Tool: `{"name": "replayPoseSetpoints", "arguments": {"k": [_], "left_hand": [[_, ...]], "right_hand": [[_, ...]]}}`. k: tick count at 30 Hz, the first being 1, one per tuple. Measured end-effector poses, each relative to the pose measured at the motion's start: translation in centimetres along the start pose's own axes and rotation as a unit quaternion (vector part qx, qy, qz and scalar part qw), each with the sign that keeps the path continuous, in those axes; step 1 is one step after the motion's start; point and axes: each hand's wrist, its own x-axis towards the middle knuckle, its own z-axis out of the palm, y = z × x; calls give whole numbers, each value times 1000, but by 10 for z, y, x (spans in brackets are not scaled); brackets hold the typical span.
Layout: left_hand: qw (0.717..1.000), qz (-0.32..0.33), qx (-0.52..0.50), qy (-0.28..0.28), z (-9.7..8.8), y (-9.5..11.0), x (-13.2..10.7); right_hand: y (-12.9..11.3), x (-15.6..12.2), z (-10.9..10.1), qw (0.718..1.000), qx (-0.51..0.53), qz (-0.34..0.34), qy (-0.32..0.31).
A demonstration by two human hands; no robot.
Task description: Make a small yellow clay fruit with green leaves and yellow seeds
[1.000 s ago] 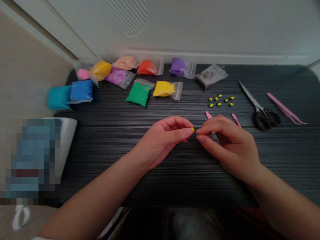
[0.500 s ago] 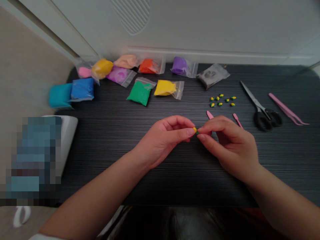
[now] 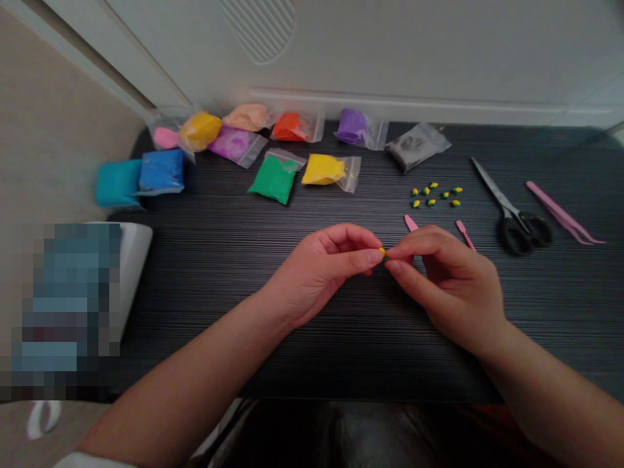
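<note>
My left hand (image 3: 324, 270) and my right hand (image 3: 446, 279) meet fingertip to fingertip over the middle of the dark ribbed table (image 3: 219, 260). Between the pinched fingers sits a tiny yellow clay piece (image 3: 381, 251) with a speck of green on its right side. The left thumb and forefinger pinch the yellow end; the right fingertips press against the green end. Behind the right hand lie several small yellow-and-green clay pieces (image 3: 433, 195). Two pink modelling tools (image 3: 463, 233) stick out from behind the right hand.
Bags of coloured clay line the back: green (image 3: 273, 179), yellow (image 3: 324, 170), purple (image 3: 351, 127), red (image 3: 290, 127), grey (image 3: 414, 143), blue (image 3: 160, 172). Black scissors (image 3: 511, 211) and pink tweezers (image 3: 563, 211) lie at the right. A white object (image 3: 134, 260) stands at the left edge.
The two hands have closed the small gap between their fingertips, bringing the yellow piece and the green bit together. The view has shifted slightly.
</note>
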Motion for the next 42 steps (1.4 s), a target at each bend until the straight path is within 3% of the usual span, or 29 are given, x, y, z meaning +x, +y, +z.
{"name": "replayPoseSetpoints", "arguments": {"k": [25,33,42], "left_hand": [[1000,11,21,-20,-1,-1,0],[1000,21,-5,2,0,-2,1],[1000,1,-22,5,0,-2,1]], "right_hand": [[1,0,2,1000,6,10,10],[5,-2,5,998,42,45,32],[6,-1,4,999,6,35,25]]}}
